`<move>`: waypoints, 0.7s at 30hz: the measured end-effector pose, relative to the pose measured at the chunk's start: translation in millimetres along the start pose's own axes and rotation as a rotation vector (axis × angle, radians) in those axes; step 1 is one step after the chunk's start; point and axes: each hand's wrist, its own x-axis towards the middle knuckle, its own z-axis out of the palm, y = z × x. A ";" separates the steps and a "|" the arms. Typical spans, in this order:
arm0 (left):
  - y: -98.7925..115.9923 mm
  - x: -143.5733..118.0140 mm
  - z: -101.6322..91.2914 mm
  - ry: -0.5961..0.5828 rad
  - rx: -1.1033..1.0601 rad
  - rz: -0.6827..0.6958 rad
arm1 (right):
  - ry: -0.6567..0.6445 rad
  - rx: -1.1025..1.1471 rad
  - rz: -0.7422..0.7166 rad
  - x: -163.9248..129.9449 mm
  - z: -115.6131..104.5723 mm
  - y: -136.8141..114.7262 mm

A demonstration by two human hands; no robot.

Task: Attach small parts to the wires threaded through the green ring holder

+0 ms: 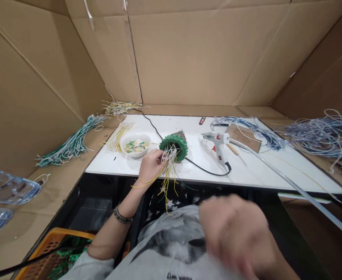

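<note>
A green ring-shaped piece with a bumpy rim (174,156) lies on the white table, its opening turned towards me. White and yellow wires (167,171) spill out of it and hang over the table's front edge. My left hand (151,166) pinches some of these wires just left of the opening. Close to the camera, my right hand (235,233) is raised in front of my shirt and smeared by motion, so its fingers cannot be made out. Left of the green piece stands a white bowl (124,152) with yellow, white and green bits in it.
A white glue gun (217,144) with a black cord lies right of centre, beside an awl (235,151). Bundles of blue-white wires (328,136) and green-white wires (74,140) lie at the sides. Cardboard walls (188,58) enclose the table. An orange basket (39,249) sits at lower left.
</note>
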 end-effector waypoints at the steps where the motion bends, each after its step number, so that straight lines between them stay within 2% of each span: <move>1: -0.3 -0.3 0.1 -0.001 0.004 -0.003 | 0.170 -0.059 0.131 6.3 -1.5 11.6; 3: -1.0 -0.4 0.5 0.002 0.000 0.000 | 0.463 -0.226 0.326 20.5 -3.5 37.8; 4: -1.5 -0.4 0.9 0.003 -0.007 0.004 | 0.491 -0.354 0.338 27.6 -3.3 50.4; 7: -3.5 0.4 2.2 0.012 -0.030 0.015 | 0.345 -0.624 0.320 46.2 2.8 76.8; 10: -4.1 1.0 3.1 0.034 -0.019 0.006 | 0.247 -0.797 0.278 58.5 11.2 85.1; 14: -0.3 0.6 1.9 -0.002 0.008 -0.050 | 0.289 -0.924 0.209 64.9 20.2 89.5; 21: 3.0 1.4 1.3 -0.035 0.002 -0.147 | 0.377 -0.938 0.107 69.4 27.7 101.4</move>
